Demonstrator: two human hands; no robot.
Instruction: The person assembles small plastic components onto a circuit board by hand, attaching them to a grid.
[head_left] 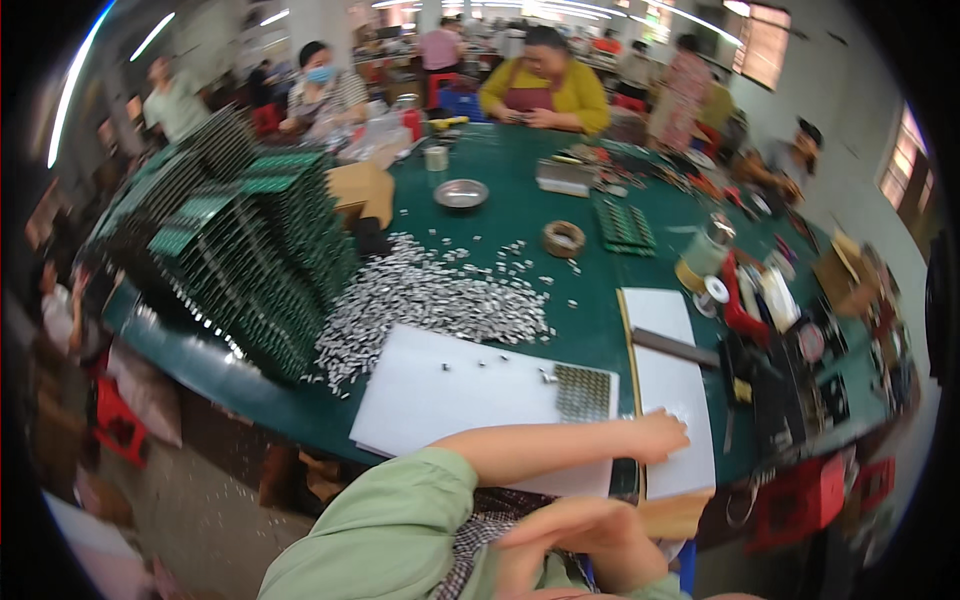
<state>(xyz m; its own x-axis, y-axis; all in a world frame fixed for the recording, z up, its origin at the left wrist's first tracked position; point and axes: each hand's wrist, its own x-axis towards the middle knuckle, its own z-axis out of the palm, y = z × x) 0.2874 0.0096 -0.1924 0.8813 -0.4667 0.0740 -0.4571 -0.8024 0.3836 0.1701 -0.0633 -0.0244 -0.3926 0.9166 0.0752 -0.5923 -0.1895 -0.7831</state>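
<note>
My left arm, in a light green sleeve, reaches across to the right. My left hand (660, 436) rests on a long white board (668, 350), its fingers bent and drawn together; whatever they hold, if anything, is too small to see. Close to my body, in front of the table edge, my right hand (585, 520) is bent at the wrist and smeared by motion, so its fingers do not read. Left of the long board lies a wide white board (450, 395). On it sit a gridded panel of small metal pieces (584, 393) and a few loose pieces.
A large heap of small silvery pieces (440, 300) spreads behind the wide board. Stacked green trays (250, 250) rise at left. A tape roll (563, 239), metal bowl (461, 194), flat metal bar (675, 347) and jar (705, 250) stand about. Co-workers sit across the table.
</note>
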